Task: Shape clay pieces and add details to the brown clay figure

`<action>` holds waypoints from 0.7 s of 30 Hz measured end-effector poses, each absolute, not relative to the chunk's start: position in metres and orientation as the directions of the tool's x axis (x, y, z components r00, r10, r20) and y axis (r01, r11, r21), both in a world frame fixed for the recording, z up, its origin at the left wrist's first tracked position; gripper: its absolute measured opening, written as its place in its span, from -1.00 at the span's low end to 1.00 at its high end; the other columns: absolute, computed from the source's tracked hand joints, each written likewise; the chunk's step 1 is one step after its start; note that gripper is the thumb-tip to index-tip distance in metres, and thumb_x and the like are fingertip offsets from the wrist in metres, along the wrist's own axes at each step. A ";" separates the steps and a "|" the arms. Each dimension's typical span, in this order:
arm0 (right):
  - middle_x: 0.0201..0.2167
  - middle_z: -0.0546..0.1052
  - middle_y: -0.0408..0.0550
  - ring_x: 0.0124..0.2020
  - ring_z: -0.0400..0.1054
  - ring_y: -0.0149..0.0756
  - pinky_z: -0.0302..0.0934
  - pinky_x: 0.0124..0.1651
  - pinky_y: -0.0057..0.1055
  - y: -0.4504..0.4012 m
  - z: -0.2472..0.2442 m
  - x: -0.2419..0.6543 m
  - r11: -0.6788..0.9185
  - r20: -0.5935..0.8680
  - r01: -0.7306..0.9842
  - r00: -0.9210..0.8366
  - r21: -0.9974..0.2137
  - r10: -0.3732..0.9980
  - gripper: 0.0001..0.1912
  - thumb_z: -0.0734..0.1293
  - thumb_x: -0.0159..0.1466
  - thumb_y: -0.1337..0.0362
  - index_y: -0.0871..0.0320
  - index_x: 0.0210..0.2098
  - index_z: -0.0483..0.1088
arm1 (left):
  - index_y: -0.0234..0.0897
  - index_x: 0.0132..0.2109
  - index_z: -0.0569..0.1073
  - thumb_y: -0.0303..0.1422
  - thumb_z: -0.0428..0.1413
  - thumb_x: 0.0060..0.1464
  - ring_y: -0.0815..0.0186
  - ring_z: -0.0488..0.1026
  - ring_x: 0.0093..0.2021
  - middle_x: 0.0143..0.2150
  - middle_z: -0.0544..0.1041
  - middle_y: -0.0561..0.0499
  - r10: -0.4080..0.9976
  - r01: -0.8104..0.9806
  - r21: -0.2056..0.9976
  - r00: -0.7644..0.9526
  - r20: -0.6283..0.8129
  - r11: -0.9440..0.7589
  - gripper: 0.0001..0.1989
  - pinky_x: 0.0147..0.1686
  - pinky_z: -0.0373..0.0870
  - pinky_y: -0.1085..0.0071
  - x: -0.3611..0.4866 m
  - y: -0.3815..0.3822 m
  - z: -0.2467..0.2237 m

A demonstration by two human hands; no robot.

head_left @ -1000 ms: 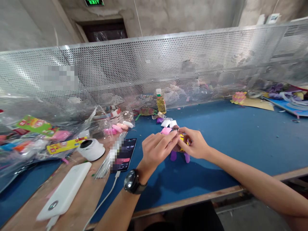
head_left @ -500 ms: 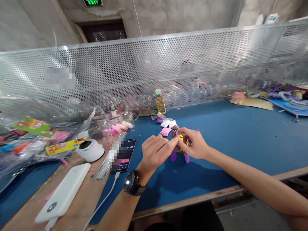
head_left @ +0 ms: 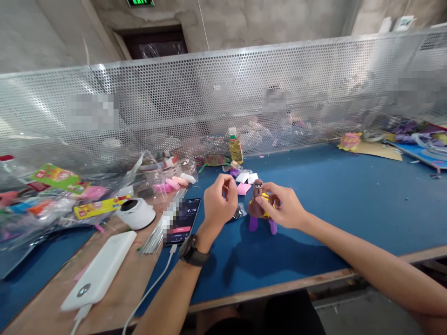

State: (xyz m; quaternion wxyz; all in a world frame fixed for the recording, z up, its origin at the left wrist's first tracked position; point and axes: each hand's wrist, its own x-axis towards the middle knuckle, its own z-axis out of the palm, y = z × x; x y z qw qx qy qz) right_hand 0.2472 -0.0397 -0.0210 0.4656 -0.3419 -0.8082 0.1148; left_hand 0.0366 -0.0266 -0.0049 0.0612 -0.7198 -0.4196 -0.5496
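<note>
The brown figure is held upright between thumb and fingers of the right hand, gripped narrowly at the neck, just below the small eyed head. The purple legs hang below those fingers; whether they bear on the tabletop cannot be told. The left hand is held apart from the figure, its fingers curled in towards the thumb; whether anything is pinched there cannot be told.

If the figure is soft, as it appears, the neck could be dented or the head twisted askew by too firm a pinch. With support given only high up, a leg could be bent or loosened if the figure is pressed down. Just beside the left fingers, a clear wrapper could be brushed into the legs, and the cable near that wrist could be snagged by a backward sweep.
</note>
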 end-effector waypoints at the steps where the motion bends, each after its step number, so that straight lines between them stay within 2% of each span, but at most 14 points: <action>1: -0.46 0.53 -0.17 -0.64 0.29 -0.50 0.15 -0.50 -0.49 -0.040 -0.020 0.248 0.731 0.666 0.433 -0.324 -0.527 0.672 -0.79 0.30 0.41 0.14 0.15 -0.10 0.44 | -0.23 -0.26 0.42 -0.36 0.02 0.33 0.39 0.38 -0.51 -0.47 0.48 0.10 0.614 0.707 0.407 0.048 0.788 -0.578 -0.83 -0.43 0.29 0.46 0.032 -0.019 -0.009; 3: -0.48 0.51 -0.17 -0.66 0.26 -0.51 0.11 -0.55 -0.49 -0.039 -0.018 0.249 0.701 0.643 0.409 -0.294 -0.584 0.707 -0.76 0.29 0.42 0.11 0.16 -0.10 0.42 | -0.22 -0.22 0.47 -0.37 0.02 0.31 0.30 0.47 -0.39 -0.37 0.55 0.03 0.749 0.793 0.419 0.071 0.658 -0.443 -0.85 -0.33 0.35 0.40 0.024 -0.003 -0.020; 6: -0.49 0.48 -0.17 -0.69 0.22 -0.50 0.05 -0.62 -0.48 -0.035 -0.016 0.253 0.639 0.600 0.362 -0.228 -0.678 0.767 -0.71 0.29 0.43 0.04 0.15 -0.10 0.39 | -0.27 -0.04 0.51 -0.39 0.01 0.29 0.15 0.54 -0.10 -0.13 0.61 -0.13 0.845 0.855 0.383 0.112 0.523 -0.351 -0.79 -0.09 0.44 0.29 0.017 0.015 -0.040; 8: -0.41 0.52 -0.13 -0.68 0.24 -0.49 0.06 -0.64 -0.48 -0.031 -0.017 0.255 0.605 0.581 0.309 -0.177 -0.734 0.794 -0.68 0.29 0.43 -0.01 0.13 -0.08 0.39 | -0.33 0.10 0.50 -0.31 -0.01 0.34 0.05 0.48 0.11 0.06 0.57 -0.24 0.873 0.872 0.347 0.164 0.459 -0.346 -0.68 0.10 0.41 0.19 0.016 0.023 -0.052; 10: -0.30 0.56 -0.08 -0.65 0.28 -0.48 0.13 -0.63 -0.48 -0.026 -0.018 0.258 0.581 0.567 0.247 -0.131 -0.776 0.813 -0.66 0.31 0.42 -0.04 0.11 -0.06 0.39 | -0.32 0.23 0.45 -0.23 -0.04 0.37 0.00 0.39 0.23 0.19 0.50 -0.28 0.901 0.879 0.327 0.217 0.376 -0.348 -0.58 0.20 0.35 0.10 0.017 0.025 -0.060; 13: -0.22 0.57 -0.03 -0.63 0.32 -0.46 0.18 -0.63 -0.47 -0.019 -0.018 0.263 0.544 0.542 0.203 -0.072 -0.814 0.837 -0.65 0.32 0.41 -0.06 0.09 -0.04 0.39 | -0.22 0.37 0.35 -0.12 0.02 0.33 -0.07 0.30 0.31 0.31 0.40 -0.26 0.933 0.885 0.324 0.264 0.242 -0.335 -0.45 0.25 0.28 0.01 0.021 0.022 -0.067; 16: -0.20 0.58 -0.02 -0.62 0.33 -0.47 0.19 -0.62 -0.47 -0.013 -0.018 0.267 0.533 0.546 0.247 -0.018 -0.809 0.838 -0.64 0.32 0.41 -0.06 0.10 -0.04 0.39 | -0.18 0.41 0.26 -0.01 0.09 0.27 -0.13 0.27 0.32 0.35 0.37 -0.26 0.945 0.883 0.344 0.272 0.181 -0.320 -0.33 0.26 0.25 -0.06 0.024 0.021 -0.070; 21: -0.11 0.59 0.07 -0.53 0.45 -0.43 0.25 -0.53 -0.47 -0.009 -0.019 0.268 0.548 0.575 0.405 -0.065 -0.732 0.816 -0.62 0.31 0.41 0.00 0.17 0.02 0.40 | -0.18 0.29 0.32 -0.04 0.11 0.26 -0.07 0.35 0.25 0.23 0.47 -0.21 0.940 0.872 0.359 0.280 0.195 -0.334 -0.44 0.19 0.32 0.01 0.027 0.026 -0.075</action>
